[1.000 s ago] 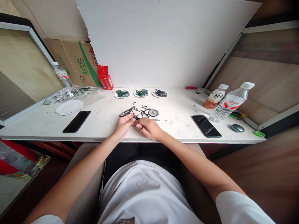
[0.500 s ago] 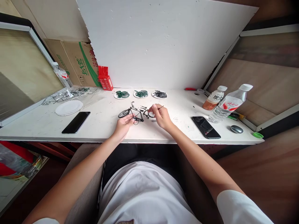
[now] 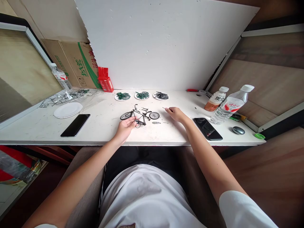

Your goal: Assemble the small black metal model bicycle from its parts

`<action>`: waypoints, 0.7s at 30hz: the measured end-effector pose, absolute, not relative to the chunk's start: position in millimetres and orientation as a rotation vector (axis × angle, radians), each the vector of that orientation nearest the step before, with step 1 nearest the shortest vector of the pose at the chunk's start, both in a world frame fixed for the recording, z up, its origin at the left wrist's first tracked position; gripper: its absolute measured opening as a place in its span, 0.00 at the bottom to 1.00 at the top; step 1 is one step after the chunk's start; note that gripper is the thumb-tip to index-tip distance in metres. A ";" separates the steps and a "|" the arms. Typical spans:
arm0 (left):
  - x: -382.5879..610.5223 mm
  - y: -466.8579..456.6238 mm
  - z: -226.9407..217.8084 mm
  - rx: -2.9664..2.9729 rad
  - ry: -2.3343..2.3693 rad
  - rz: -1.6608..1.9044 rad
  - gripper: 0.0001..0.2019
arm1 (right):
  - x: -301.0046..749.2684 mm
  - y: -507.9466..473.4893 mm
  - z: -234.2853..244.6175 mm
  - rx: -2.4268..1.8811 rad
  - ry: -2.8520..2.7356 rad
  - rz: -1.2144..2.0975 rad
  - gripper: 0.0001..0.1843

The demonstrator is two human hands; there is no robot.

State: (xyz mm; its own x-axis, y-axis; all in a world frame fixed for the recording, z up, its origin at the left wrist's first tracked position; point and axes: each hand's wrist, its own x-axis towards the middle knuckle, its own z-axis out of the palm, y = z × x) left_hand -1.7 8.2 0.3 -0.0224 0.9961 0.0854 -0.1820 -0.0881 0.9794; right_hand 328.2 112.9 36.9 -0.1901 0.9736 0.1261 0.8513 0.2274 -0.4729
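My left hand is closed on a black miniature bicycle, pinching it low on the frame. A spoked wheel is on its left end, and no wheel shows at its right end. Beyond that right end lie a loose spoked wheel, a curved black part and a small grey piece. My right hand rests near the tabletop, right of the loose wheel, fingers closed on a thin stick-like tool whose tip pokes out to the left.
Three white plates of bicycle parts line the back of the white table. A phone and stacked white plates are at left. Another phone, two bottles and a grey oval object are at right.
My right hand has moved right and away from the bicycle, lowering toward the table and uncovering the loose wheel. My left hand and the bicycle stay nearly where they were.
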 end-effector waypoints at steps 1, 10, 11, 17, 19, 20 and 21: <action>-1.4 7.9 0.5 1.129 1.043 1.364 0.31 | 327.0 112.2 36.3 -1.741 -2.139 0.368 0.26; 1.9 9.9 -3.4 1.167 1.080 1.384 0.33 | 317.4 105.2 41.2 -1.911 -2.196 0.297 0.21; 2.1 9.8 -3.4 1.182 1.080 1.381 0.33 | 317.9 105.0 42.0 -1.904 -2.198 0.316 0.22; 2.9 5.6 0.9 1.283 1.075 1.344 0.28 | 311.3 97.9 48.1 -1.862 -2.063 0.273 0.23; 3.1 4.7 2.5 1.305 1.081 1.346 0.27 | 302.6 92.5 51.7 -1.755 -2.055 0.229 0.20; 3.1 4.5 3.0 1.322 1.083 1.348 0.26 | 296.8 89.1 53.2 -1.692 -2.070 0.228 0.19; 3.1 4.4 3.3 1.338 1.085 1.350 0.24 | 290.2 85.4 54.3 -1.626 -2.100 0.247 0.18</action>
State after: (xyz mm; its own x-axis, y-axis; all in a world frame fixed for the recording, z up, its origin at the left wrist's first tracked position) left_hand 3.1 4.4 3.3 0.0108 0.9814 0.1915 -0.0237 -0.1912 0.9813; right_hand 290.2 85.4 54.3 -0.1871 0.9492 0.2531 0.8646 0.2815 -0.4163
